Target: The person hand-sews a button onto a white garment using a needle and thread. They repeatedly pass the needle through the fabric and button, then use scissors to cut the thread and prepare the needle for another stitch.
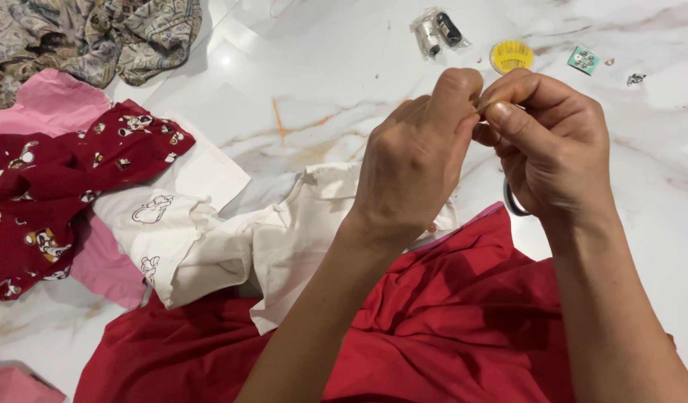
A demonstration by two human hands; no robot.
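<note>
While working up close at the fingertips: pinching a thin tan sliver [487, 105] between thumb and forefinger of the right hand [553, 149], closed firmly on it. Not resolving whether needle or thread; too fine to tell. Curling the left hand [415, 160] shut and pressing its fingertips against the same spot, knuckles toward the camera; whatever it is pinching is hidden behind them.

Noting surroundings, taken from the pinch:
- just below and toward the body: white garment [299, 224], bunched, lying partly over red cloth [448, 321].
- directly under the right hand: dark ring-shaped object [510, 203], mostly hidden.
- just beyond the pinch: yellow round case [511, 56]; farther out, small clear bag [438, 31] holding spools and a teal card [583, 60], all on the marble surface [321, 97].
- well apart on the left-hand side: dark red printed cloth [53, 186] over pink cloth [53, 101], with grey patterned cloth [98, 33] beyond.

Judging technique: bracing the two hands against each other, as here, looking sound for steadying such fine work. Recommending a short exposed tip past the right pinch, light pressure rather than squeezing, and small movements from the fingers only, wrists quiet. Flagging glare off the marble as a likely nuisance behind a pale sliver; tilting the pinch over the red cloth possibly giving better contrast.
</note>
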